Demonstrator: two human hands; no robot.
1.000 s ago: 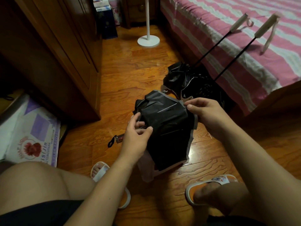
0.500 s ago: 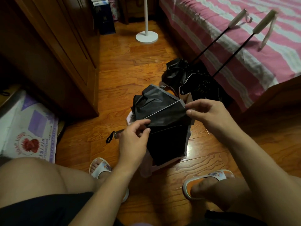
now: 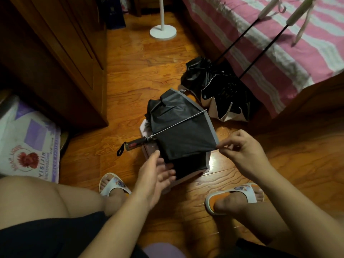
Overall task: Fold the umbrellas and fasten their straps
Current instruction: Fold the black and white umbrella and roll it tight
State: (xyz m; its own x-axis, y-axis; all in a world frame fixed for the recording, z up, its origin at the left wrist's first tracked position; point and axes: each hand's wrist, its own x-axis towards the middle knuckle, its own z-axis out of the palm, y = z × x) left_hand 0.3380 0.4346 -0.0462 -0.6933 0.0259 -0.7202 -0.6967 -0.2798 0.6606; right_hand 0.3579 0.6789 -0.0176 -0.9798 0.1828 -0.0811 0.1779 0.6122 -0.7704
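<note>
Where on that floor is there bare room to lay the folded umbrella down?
Bare floor lies between the wardrobe, the white stand base and the bed. It is crowded near the bed's corner, where two unfolded umbrellas lie, and around the feet.

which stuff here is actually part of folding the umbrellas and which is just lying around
Part of the job:
- black umbrella, its canopy corner pinched by the right hand
- left hand, open beside it
- two unfolded umbrellas leaning on the bed

Just lying about:
- striped bed
- white stand base
- wardrobe
- printed sack
</note>
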